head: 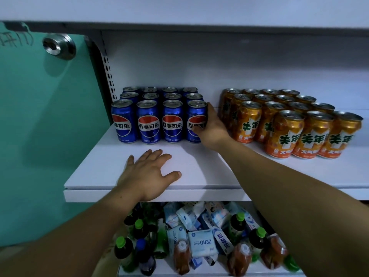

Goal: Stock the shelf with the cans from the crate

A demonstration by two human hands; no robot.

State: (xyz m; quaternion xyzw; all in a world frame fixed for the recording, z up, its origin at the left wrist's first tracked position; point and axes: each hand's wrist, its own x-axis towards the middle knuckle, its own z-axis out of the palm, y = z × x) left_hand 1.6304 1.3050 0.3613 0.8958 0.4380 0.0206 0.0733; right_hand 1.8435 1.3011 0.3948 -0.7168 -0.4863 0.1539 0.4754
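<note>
Several blue Pepsi cans (pixel 148 121) stand in rows at the back left of the white shelf (pixel 95 172). My right hand (pixel 212 127) grips the rightmost front blue can (pixel 196 114), thumb across its label and fingers behind it. My left hand (pixel 148 172) rests flat on the shelf near its front edge, fingers spread, holding nothing. Several orange cans (pixel 287 132) stand in rows to the right of my right hand. No crate is in view.
A teal door (pixel 40 136) with a round metal lock (pixel 59 46) stands left of the shelf. On the lower shelf lie green-capped bottles (pixel 123 248), tissue packs (pixel 201 243) and reddish bottles (pixel 181 256). A bare strip of shelf separates the blue and orange cans.
</note>
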